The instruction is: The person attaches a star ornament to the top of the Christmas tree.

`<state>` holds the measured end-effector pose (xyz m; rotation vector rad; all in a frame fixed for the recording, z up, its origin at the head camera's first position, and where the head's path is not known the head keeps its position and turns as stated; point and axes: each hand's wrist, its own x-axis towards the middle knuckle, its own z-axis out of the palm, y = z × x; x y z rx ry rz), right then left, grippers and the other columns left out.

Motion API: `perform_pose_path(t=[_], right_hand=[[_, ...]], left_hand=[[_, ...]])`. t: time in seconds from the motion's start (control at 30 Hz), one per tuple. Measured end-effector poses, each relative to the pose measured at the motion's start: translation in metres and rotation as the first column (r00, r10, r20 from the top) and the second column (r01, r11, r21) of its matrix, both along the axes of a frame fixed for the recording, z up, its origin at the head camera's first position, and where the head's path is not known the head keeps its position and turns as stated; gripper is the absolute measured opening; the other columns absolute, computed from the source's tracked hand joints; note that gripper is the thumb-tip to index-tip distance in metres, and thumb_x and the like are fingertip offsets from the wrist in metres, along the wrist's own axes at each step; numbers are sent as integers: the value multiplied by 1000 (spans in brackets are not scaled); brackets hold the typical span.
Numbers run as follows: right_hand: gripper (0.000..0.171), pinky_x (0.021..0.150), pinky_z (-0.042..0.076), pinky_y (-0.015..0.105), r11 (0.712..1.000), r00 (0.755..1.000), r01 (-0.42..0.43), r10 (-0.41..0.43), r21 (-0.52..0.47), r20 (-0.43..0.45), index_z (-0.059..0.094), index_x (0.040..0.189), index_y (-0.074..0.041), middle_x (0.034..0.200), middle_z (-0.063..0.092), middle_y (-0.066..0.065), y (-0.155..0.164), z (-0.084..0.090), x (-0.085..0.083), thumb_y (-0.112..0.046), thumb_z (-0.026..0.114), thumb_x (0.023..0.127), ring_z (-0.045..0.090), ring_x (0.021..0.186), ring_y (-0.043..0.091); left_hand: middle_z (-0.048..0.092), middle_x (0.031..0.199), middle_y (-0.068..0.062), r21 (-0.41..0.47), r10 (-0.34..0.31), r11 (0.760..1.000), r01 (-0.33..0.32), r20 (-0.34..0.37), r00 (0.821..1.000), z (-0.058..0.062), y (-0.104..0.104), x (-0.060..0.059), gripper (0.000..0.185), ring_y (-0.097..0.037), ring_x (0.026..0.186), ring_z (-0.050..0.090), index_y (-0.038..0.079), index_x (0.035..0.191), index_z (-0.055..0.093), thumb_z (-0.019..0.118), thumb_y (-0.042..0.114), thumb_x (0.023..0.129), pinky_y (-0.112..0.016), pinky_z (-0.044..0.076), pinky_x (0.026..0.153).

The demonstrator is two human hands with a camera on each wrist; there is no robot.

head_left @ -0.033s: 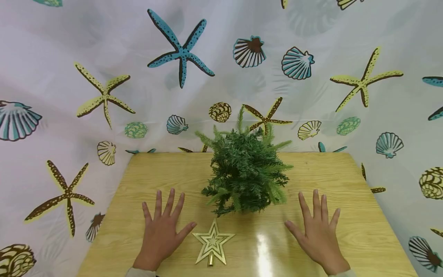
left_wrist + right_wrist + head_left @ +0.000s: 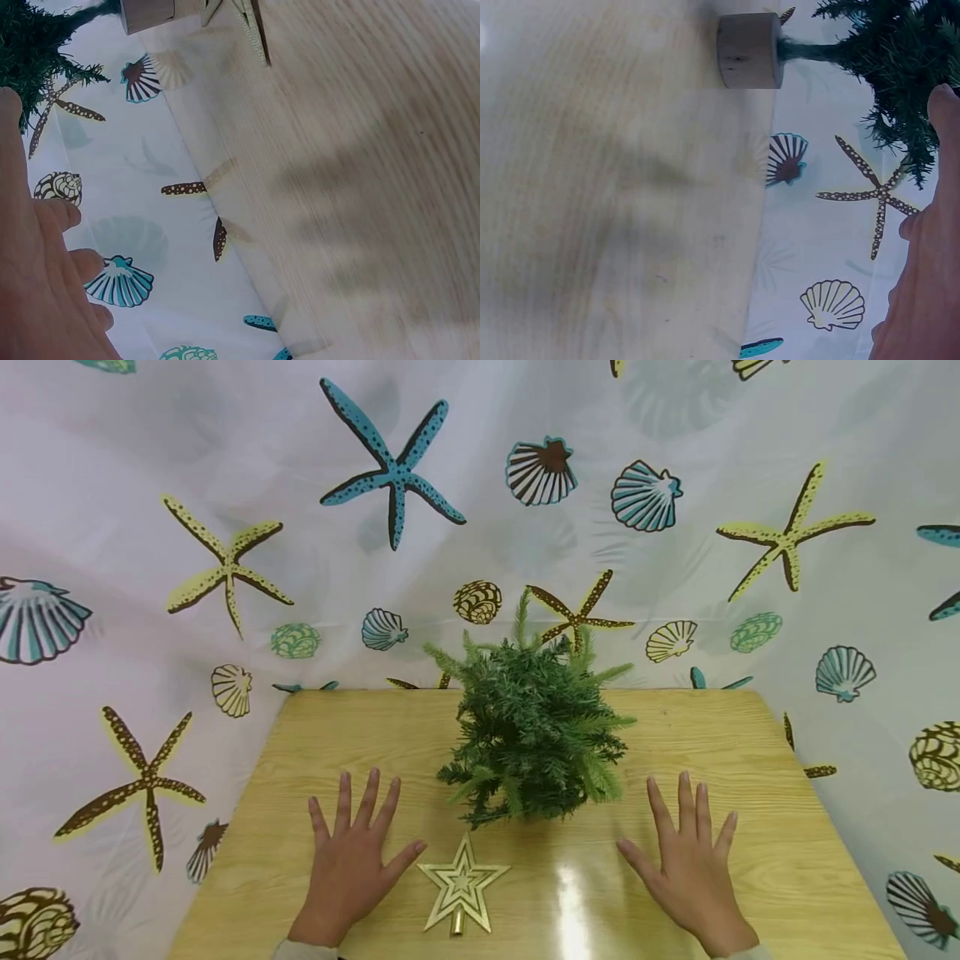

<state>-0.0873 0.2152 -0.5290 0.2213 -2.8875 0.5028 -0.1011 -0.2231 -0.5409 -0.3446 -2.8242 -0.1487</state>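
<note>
Wooden table (image 2: 750, 827): left hand (image 2: 352, 860), right hand (image 2: 690, 868) flat, grip empty, flanking tree (image 2: 532, 743).

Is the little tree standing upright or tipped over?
Upright: the tree stands on its wooden base on the table, trunk square to the top.

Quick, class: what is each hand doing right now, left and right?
Left hand: open, fingers spread flat on the table, holding nothing, beside the gold star.
Right hand: open, flat on the table, holding nothing.
</note>
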Motion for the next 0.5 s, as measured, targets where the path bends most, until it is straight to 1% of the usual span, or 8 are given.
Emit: perform_pose_path(t=[0.1, 0.17, 0.23, 0.33, 0.43, 0.5], right_hand=[[84, 97, -22, 67, 1000, 1000, 5, -5, -5, 24, 11, 155, -26, 158, -13, 12, 0, -2, 1, -62, 51, 90, -16, 142, 35], [84, 97, -22, 67, 1000, 998, 13, -12, -16, 55, 8, 155, -28, 157, -15, 11, 1, -5, 2, -63, 49, 91, -18, 141, 34], [84, 97, -22, 67, 1000, 997, 20, -18, -24, 80, 5, 155, -30, 157, -17, 11, 2, -6, 4, -62, 49, 91, -19, 141, 34], [85, 97, -21, 68, 999, 996, 28, -25, -32, 85, 4, 155, -29, 157, -17, 11, 4, -7, 3, -59, 52, 92, -19, 141, 33], [85, 97, -20, 70, 999, 997, 32, -28, -40, 76, 4, 155, -29, 157, -15, 13, 5, -7, 2, -56, 54, 92, -17, 142, 34], [84, 97, -20, 69, 998, 997, 31, -27, -53, 76, 4, 155, -29, 157, -14, 14, 4, -6, 2, -56, 54, 92, -17, 142, 34]], left_hand=[[12, 159, -7, 0, 9, 1000, -9, 2, 1000, -1, -1, 1, 88, -40, 143, -1, 28, 154, 18, 44, 76, 84, -73, -3, 101], [14, 159, -7, -3, 15, 1000, -15, 10, 1000, -3, -2, 4, 88, -41, 143, 1, 28, 154, 19, 43, 76, 84, -73, -3, 101], [12, 159, -6, -3, 21, 1000, -21, 20, 1000, -4, -3, 6, 88, -42, 142, 3, 28, 154, 19, 43, 76, 84, -72, -4, 102], [9, 159, -5, -1, 25, 1000, -25, 23, 999, -4, -3, 8, 88, -42, 142, 3, 27, 154, 19, 43, 76, 84, -72, -4, 102], [9, 159, -5, 0, 28, 1000, -28, 12, 1000, -5, -4, 8, 89, -43, 142, 5, 27, 153, 20, 44, 76, 83, -71, -3, 103], [12, 159, -6, -1, 27, 1000, -27, 3, 1000, -6, -4, 8, 89, -43, 142, 6, 26, 153, 22, 44, 76, 83, -72, -3, 103]])
